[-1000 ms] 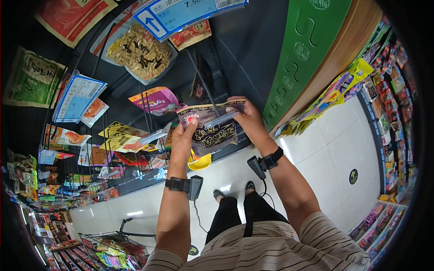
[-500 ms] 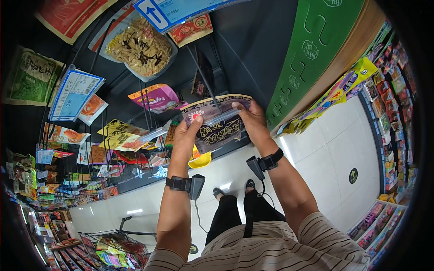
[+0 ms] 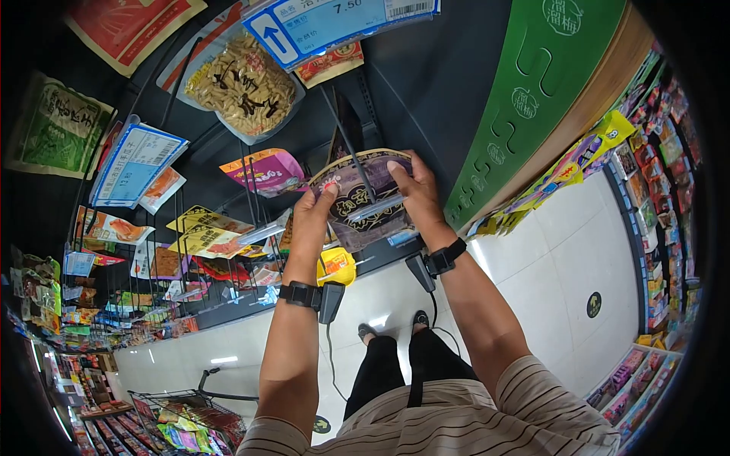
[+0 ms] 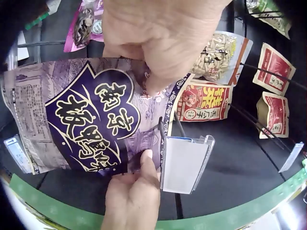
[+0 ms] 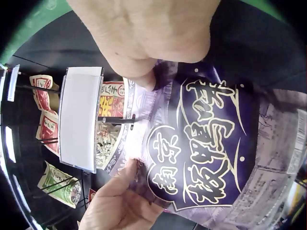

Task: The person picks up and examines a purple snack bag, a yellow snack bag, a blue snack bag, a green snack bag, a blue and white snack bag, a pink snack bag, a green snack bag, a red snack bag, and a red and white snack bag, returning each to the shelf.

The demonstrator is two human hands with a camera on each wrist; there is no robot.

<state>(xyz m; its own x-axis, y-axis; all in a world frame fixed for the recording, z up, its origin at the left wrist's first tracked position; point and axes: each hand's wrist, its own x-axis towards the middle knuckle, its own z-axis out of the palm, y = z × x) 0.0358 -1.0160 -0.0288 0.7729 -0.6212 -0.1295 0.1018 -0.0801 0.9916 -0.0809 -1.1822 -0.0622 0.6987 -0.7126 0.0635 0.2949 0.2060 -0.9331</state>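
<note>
A purple snack bag [image 3: 376,220] with large gold-edged Chinese lettering is held between both hands in the head view. My left hand [image 3: 312,213] pinches its upper left corner, thumb on the printed front. At the upper right corner my right hand [image 3: 418,194] grips it, its thumb also on the front. A metal display hook [image 3: 350,148] passes through the hole near the bag's top edge, as the right wrist view shows. At the hook's front end is a clear tag holder with a blank white face [image 4: 184,163], overlapping the bag in the head view.
Packs hang on neighbouring hooks, among them a seed bag [image 3: 243,87], a purple-and-orange pouch [image 3: 266,171] and yellow packs [image 3: 205,232]. A blue price tag [image 3: 342,30] juts out above. To the right stands a green shelf panel [image 3: 525,106]. A wire basket [image 3: 190,418] is at lower left.
The bag's top edge now bows upward where it was straighter, and lies a little farther back along the hook. Both hands keep their hold. The head view has shifted slightly.
</note>
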